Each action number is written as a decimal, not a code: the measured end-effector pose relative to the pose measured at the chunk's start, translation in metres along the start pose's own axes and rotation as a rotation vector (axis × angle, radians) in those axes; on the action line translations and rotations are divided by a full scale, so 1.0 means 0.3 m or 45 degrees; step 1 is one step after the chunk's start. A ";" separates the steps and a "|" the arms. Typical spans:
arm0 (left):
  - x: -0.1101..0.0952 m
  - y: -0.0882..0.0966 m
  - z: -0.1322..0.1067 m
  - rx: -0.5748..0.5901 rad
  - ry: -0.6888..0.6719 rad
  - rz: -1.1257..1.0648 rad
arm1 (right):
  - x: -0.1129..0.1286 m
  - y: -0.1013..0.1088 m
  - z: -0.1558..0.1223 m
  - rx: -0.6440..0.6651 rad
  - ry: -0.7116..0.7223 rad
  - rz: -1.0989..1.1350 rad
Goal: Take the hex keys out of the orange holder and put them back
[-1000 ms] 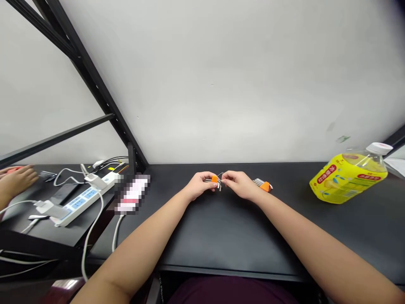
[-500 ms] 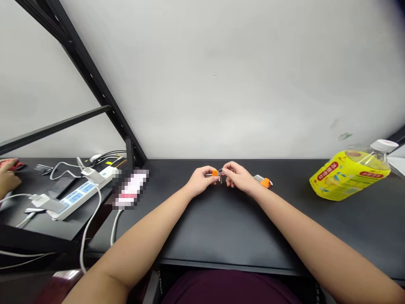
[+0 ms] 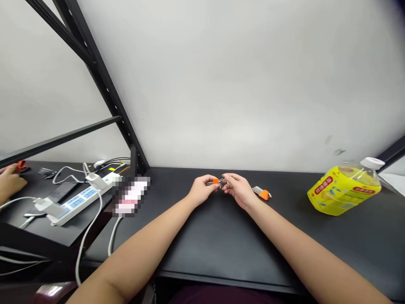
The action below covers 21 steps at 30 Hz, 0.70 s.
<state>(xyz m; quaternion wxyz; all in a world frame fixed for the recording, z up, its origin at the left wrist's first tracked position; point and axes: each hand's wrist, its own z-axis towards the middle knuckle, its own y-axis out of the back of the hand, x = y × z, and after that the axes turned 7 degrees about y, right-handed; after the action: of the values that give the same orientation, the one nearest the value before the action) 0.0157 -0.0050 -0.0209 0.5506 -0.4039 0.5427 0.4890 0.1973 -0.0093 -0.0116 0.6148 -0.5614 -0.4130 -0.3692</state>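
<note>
My left hand (image 3: 203, 188) is closed round a small orange hex key holder (image 3: 215, 181), with metal keys sticking out of it to both sides. Close beside it, my right hand (image 3: 236, 188) pinches a thin metal hex key (image 3: 225, 181) at the holder's right side. Whether that key sits in the holder or is apart from it I cannot tell. A second orange holder with several hex keys (image 3: 263, 194) lies on the black table just right of my right wrist.
A large yellow-labelled bottle (image 3: 344, 190) lies tilted at the right. At the left are a blurred-out phone (image 3: 133, 196) with a white cable, a white power strip (image 3: 85, 198) with chargers, and a black metal frame (image 3: 107, 90). Another person's hand (image 3: 12, 183) is at the far left.
The camera view has shifted slightly, so the table sits lower. My right hand has turned, its fingers opening more toward the holder; the left keeps its hold.
</note>
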 end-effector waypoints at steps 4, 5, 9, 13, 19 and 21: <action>0.005 0.019 0.003 -0.060 0.008 0.000 | 0.000 0.026 0.007 0.036 0.051 -0.160; 0.005 0.023 0.003 -0.053 0.001 0.010 | -0.003 0.029 0.008 0.067 0.087 -0.218; 0.002 0.024 -0.003 -0.004 -0.024 0.074 | -0.015 0.027 0.009 0.110 0.189 -0.429; 0.002 0.017 -0.009 0.016 -0.024 0.159 | -0.028 0.015 0.003 0.112 0.168 -0.474; 0.000 0.009 -0.013 -0.025 -0.132 0.440 | -0.040 0.005 0.000 0.127 0.154 -0.414; -0.001 0.008 -0.013 -0.053 -0.155 0.522 | -0.042 0.006 0.003 0.139 0.159 -0.390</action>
<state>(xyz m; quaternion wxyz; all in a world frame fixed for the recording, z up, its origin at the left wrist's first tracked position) 0.0126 -0.0084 -0.0206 0.4632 -0.2660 0.5689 0.6253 0.1939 -0.0082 -0.0238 0.6055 -0.4335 -0.4742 -0.4697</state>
